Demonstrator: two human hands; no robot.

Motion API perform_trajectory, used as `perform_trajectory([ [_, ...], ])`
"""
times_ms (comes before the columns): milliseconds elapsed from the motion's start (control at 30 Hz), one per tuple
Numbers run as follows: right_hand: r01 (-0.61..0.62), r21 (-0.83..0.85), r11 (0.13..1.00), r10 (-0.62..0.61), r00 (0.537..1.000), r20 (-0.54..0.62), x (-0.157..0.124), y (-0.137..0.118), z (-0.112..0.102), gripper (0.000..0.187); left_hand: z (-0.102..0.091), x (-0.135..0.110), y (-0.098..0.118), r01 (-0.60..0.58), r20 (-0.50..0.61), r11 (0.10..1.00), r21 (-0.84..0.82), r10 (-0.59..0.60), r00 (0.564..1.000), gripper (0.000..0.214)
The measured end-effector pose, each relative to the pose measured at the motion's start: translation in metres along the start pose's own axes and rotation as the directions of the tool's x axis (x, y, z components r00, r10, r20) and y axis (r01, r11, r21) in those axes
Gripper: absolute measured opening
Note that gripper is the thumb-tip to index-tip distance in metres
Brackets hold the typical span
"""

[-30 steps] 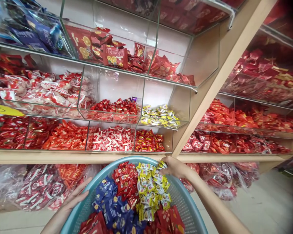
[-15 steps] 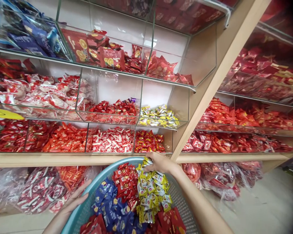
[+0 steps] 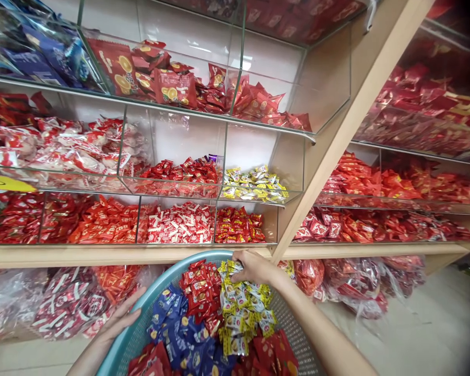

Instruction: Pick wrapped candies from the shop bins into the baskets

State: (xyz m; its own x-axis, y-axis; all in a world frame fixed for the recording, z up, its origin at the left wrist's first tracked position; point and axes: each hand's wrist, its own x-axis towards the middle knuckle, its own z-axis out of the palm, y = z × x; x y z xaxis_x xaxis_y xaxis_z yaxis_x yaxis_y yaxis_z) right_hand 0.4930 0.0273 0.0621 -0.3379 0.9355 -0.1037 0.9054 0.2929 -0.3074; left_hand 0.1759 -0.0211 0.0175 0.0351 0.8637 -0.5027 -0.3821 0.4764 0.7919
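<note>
A blue-green plastic basket [image 3: 156,284] sits below the shelf edge. In it lie blue-wrapped candies [image 3: 191,344], small red-wrapped candies [image 3: 201,290], yellow-and-white wrapped candies [image 3: 238,318] and larger red packets [image 3: 276,352]. My left hand [image 3: 119,321] holds the basket at its left side, fingers along the outer wall and thumb by the rim. Over the far rim reaches my right hand [image 3: 254,267], its fingers curled down around yellow-wrapped candies on top of the yellow heap. The palm side is hidden, so how many it grips cannot be seen.
Glass-fronted shelf bins ahead hold red-wrapped candies [image 3: 182,177], yellow candies [image 3: 254,184] and orange-print packets [image 3: 176,87]. A slanting wooden upright [image 3: 337,151] divides the shelves. Clear bags of candy [image 3: 68,303] stand beneath the wooden ledge [image 3: 82,256]. A yellow price tag [image 3: 8,182] hangs left.
My right hand has come slightly down and nearer, lower over the yellow candies. The basket and my left hand stay almost in place. The view has shifted a little.
</note>
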Motion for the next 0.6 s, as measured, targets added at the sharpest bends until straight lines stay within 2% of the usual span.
perform_trajectory([
  [100, 0.010, -0.010, 1.000, -0.010, 1.000, 0.008, -0.001, -0.001, 0.002, 0.038, 0.000, -0.001, -0.001, -0.012, 0.001, 1.000, 0.002, 0.012, 1.000, 0.057],
  [333, 0.076, 0.028, 0.997, -0.074, 0.994, -0.085, -0.004, 0.006, 0.007, 0.035, 0.006, -0.010, -0.002, -0.029, 0.008, 0.999, 0.014, 0.029, 1.000, 0.065],
  [467, 0.095, 0.086, 0.992, -0.084, 0.988, -0.126, -0.007, 0.005, 0.000, 0.033, 0.007, -0.012, -0.001, -0.033, 0.009, 0.999, 0.025, 0.033, 0.999, 0.065],
  [600, 0.105, 0.165, 0.981, -0.068, 0.974, -0.215, -0.008, 0.007, -0.008, 0.033, 0.007, -0.012, 0.000, -0.023, 0.010, 0.999, 0.025, 0.023, 1.000, 0.066],
])
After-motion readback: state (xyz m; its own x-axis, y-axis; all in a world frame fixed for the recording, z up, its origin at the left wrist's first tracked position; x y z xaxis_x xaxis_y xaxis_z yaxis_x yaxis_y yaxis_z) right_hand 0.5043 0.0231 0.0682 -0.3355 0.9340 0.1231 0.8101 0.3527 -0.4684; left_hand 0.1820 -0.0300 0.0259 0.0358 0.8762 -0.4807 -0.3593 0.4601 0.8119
